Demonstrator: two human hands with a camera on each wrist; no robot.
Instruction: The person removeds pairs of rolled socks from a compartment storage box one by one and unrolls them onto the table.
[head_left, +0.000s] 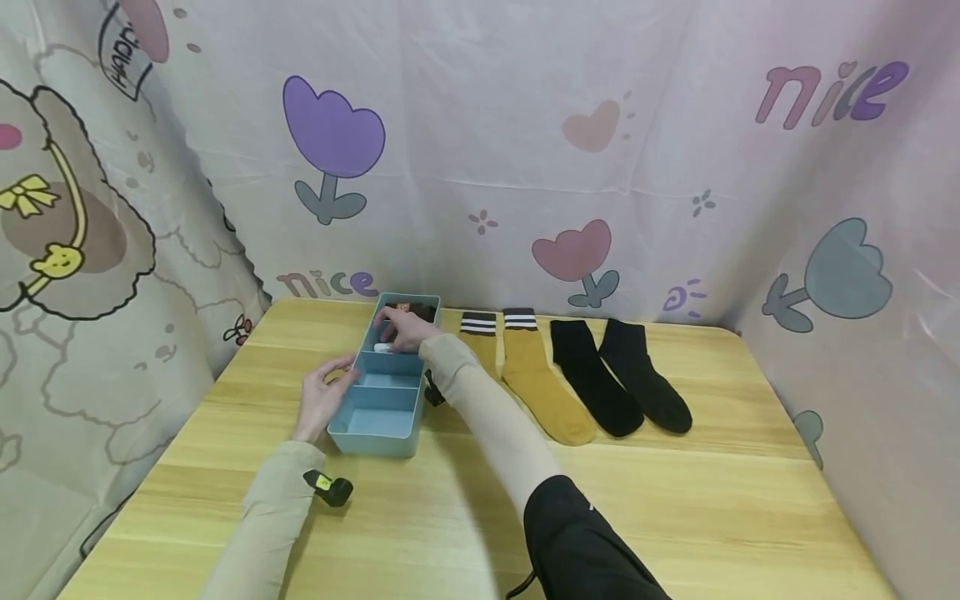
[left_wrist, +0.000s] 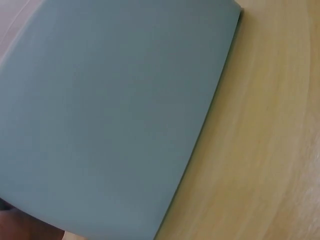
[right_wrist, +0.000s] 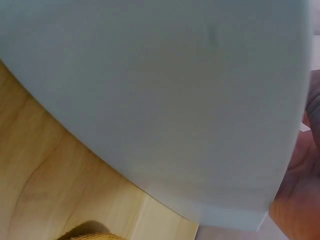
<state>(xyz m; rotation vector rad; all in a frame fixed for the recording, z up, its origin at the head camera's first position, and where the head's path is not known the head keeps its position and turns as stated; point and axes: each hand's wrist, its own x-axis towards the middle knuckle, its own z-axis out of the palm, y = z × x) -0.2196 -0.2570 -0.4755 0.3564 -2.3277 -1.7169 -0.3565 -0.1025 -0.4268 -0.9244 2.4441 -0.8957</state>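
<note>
A blue-grey open box (head_left: 378, 421) with three compartments stands on the wooden table, its long side running away from me. My left hand (head_left: 322, 402) touches the box's left wall, thumb and fingers spread apart near the rim. Into the far compartment reaches my right hand (head_left: 411, 329), with its fingertips partly hidden. Dark folded-looking cloth (head_left: 422, 312) with a small brown-orange patch lies in that compartment, and a small white thing (head_left: 383, 347) shows under the fingers. Whether the right fingers pinch anything cannot be seen. Both wrist views are mostly filled by the box's outer walls.
Right of the box lie a pair of mustard socks (head_left: 543, 383) with black-and-white striped cuffs and a pair of black socks (head_left: 648, 379). A printed curtain (head_left: 480, 150) hangs behind the table (head_left: 675, 508). Black wrist cameras (head_left: 330, 488) are strapped to the sleeves.
</note>
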